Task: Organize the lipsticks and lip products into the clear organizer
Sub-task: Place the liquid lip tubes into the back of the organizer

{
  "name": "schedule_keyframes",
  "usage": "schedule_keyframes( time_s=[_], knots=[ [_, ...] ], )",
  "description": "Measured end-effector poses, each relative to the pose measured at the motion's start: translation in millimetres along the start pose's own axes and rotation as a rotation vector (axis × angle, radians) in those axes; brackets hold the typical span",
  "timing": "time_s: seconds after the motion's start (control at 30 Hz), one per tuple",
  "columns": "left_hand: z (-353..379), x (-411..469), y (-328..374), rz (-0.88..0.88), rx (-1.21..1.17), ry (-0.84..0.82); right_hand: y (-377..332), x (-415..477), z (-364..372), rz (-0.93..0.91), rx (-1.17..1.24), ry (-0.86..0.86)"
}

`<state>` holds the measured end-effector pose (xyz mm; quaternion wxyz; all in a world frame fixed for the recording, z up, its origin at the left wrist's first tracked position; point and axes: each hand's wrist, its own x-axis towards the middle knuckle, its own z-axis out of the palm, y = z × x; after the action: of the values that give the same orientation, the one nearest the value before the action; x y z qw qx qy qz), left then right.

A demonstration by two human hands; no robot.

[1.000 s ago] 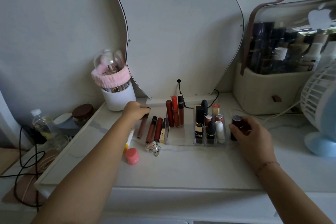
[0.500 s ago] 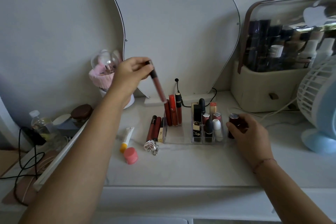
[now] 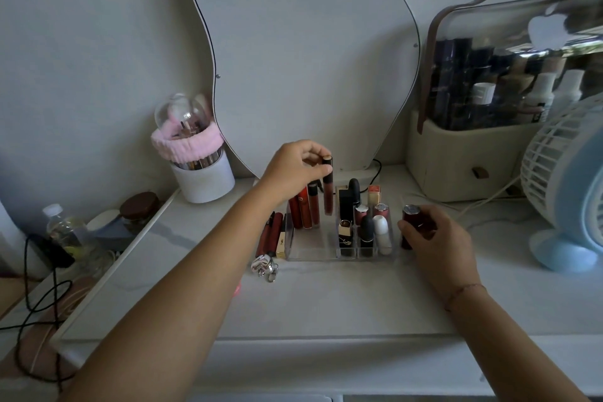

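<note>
Brown-red and slim, the lip gloss tube [image 3: 328,192] now hangs upright over the far end of the wide left compartment of the clear organizer [image 3: 310,246]. The left hand [image 3: 295,169] has it in a fingertip grip, thumb and fingers pinching the black cap. A second ago this hand was down on the desk [image 3: 326,300], taking the tube from the row lying left of the organizer. Half a second ago it held the tube high and slanted in front of the mirror [image 3: 293,42]. Since then the tube has been carried right, lowered and straightened. Its lower end sits just right of the three red tubes [image 3: 306,209] already standing in that compartment. I cannot tell whether it has reached the floor of the tray; it looks a little short of it.

The right hand [image 3: 430,238] has barely moved. Its grip is curled round the dark red lipstick [image 3: 408,222], which stands on the desk just right of the organizer, outside it.

For the task, this probably means one more product is about to join the upright row. Still outside the tray, just left of it, are two darker tubes [image 3: 270,235] and a gold-cased lipstick [image 3: 281,242], all lying flat. A silver keyring [image 3: 264,266] lies near them. The small cells on the right already hold several lipsticks [image 3: 365,231]. My guess is that the sorting is a little past halfway, with the dark red lipstick likely to go in soon.
</note>
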<state>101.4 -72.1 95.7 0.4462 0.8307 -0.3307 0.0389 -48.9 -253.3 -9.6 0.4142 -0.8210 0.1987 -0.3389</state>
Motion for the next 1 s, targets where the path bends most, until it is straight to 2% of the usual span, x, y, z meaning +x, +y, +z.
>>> schedule_keyframes(
  time_s=[0.23,0.73,0.87,1.0],
  knots=[
    [7.0,-1.4,-21.4,-0.043,-0.011,-0.042,0.0,0.3,0.3,-0.015,-0.015,0.008],
    [-6.1,-2.1,-29.8,-0.022,-0.049,-0.133,1.8,0.7,1.1,-0.015,-0.012,0.011],
    [-27.2,-4.8,-35.3,-0.022,-0.103,-0.031,1.6,0.5,1.1,-0.021,-0.015,0.010],
    [-49.6,-9.6,-62.0,-0.121,-0.077,0.216,0.9,0.6,1.1,-0.017,-0.005,0.002]
  ],
)
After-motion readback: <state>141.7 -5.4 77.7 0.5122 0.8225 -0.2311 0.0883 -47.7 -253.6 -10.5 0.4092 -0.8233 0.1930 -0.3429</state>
